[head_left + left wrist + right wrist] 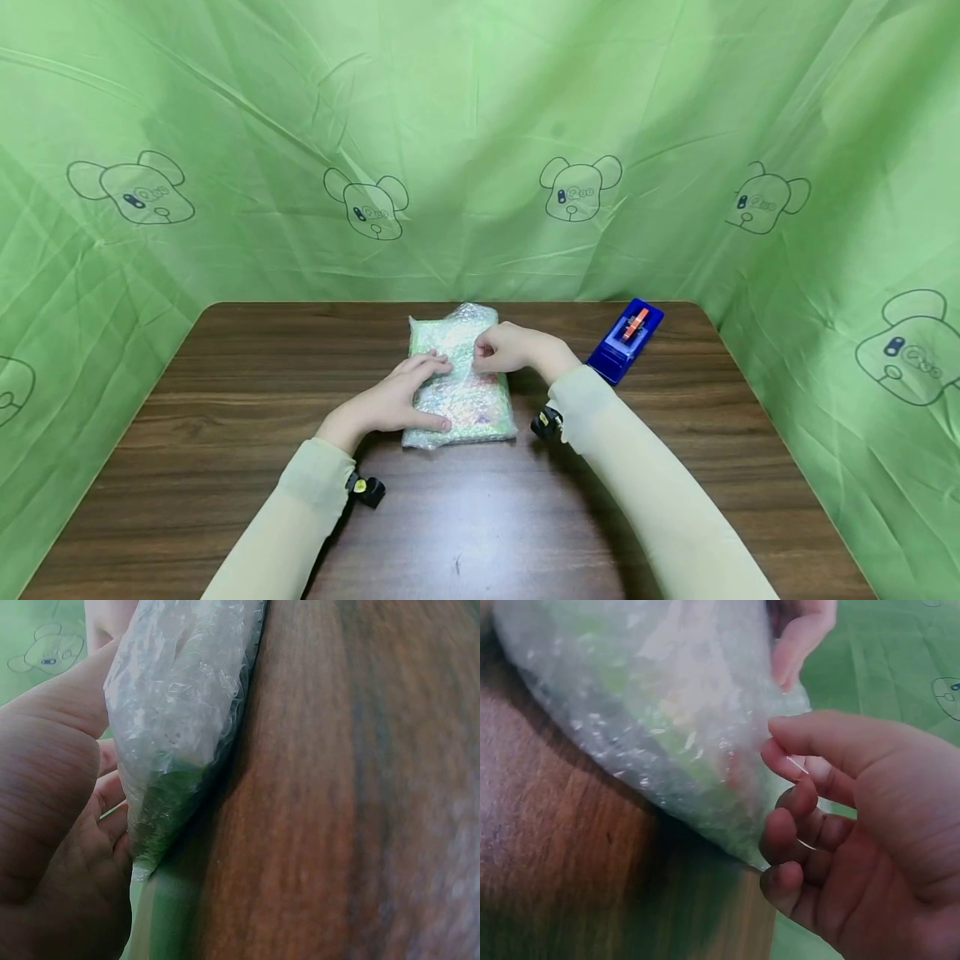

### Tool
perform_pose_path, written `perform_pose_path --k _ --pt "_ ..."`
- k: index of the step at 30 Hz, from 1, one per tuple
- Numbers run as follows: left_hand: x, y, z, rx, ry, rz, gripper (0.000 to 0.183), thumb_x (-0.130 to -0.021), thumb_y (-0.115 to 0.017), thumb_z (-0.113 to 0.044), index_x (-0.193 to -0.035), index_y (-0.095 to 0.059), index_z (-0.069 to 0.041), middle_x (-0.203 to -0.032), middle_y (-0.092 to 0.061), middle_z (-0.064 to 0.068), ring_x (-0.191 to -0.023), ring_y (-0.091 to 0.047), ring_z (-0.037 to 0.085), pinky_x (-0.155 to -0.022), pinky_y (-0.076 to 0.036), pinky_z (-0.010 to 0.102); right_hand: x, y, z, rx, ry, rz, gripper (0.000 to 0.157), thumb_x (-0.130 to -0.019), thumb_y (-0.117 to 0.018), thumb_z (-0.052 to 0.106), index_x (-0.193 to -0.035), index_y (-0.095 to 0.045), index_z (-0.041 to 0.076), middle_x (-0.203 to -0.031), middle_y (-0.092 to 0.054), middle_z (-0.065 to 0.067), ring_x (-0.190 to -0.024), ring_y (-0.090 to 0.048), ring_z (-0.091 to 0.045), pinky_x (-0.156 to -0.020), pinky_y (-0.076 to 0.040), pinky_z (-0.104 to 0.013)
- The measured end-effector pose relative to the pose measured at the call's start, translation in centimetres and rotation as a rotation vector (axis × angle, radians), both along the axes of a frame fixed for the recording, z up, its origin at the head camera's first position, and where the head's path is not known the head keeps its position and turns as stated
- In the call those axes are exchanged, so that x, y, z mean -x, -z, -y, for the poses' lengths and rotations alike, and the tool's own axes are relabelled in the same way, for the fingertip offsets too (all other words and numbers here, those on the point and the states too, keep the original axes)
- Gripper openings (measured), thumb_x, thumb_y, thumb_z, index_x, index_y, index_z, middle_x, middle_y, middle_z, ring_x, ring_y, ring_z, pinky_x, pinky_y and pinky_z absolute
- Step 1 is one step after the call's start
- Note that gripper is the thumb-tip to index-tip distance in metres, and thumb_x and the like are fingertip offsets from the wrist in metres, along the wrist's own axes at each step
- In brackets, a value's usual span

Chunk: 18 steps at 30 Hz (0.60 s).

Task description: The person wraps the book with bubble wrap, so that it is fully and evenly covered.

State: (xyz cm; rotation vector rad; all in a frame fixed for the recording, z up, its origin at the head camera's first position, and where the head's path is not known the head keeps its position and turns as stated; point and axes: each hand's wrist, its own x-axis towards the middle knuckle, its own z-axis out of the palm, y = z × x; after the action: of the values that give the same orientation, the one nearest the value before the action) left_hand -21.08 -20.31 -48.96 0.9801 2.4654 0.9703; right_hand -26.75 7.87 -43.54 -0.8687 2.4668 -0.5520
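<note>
A flat packet in clear bubble wrap (457, 408) lies on the table in front of me, with green and coloured printing showing through. My left hand (390, 400) rests on its left side, fingers spread over the top and thumb near the front edge. The right hand (506, 346) is over the packet's right side with its fingers curled. In the right wrist view, the thumb and index finger (840, 742) come together in a pinch right at the bubble wrap (697, 697); I cannot tell exactly which bit lies between them. From the left wrist, the puffy wrapped edge (180, 727) appears beside the palm.
Beyond the right forearm, a blue case (626, 342) with an orange strip in it lies slanted on the brown wooden table (247, 375). Green cloth (480, 100) with bear-like drawings hangs behind the table and along both sides. Black cameras sit on both wrists.
</note>
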Motion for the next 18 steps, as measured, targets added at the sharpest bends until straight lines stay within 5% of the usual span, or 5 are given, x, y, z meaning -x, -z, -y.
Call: perform_pose_path --k 18 --pt "0.0 0.1 -0.1 0.003 -0.01 0.012 0.095 -0.087 -0.091 -0.055 -0.162 -0.05 -0.014 -0.177 -0.032 0.008 -0.168 -0.015 0.033 -0.133 -0.019 0.062 0.1 1.3 -0.8 -0.094 0.168 -0.038 0.045 -0.101 -0.077 0.054 -0.075 -0.064 0.019 -0.069 -0.057 0.007 -0.062 -0.05 -0.01 -0.063 -0.045 -0.028"
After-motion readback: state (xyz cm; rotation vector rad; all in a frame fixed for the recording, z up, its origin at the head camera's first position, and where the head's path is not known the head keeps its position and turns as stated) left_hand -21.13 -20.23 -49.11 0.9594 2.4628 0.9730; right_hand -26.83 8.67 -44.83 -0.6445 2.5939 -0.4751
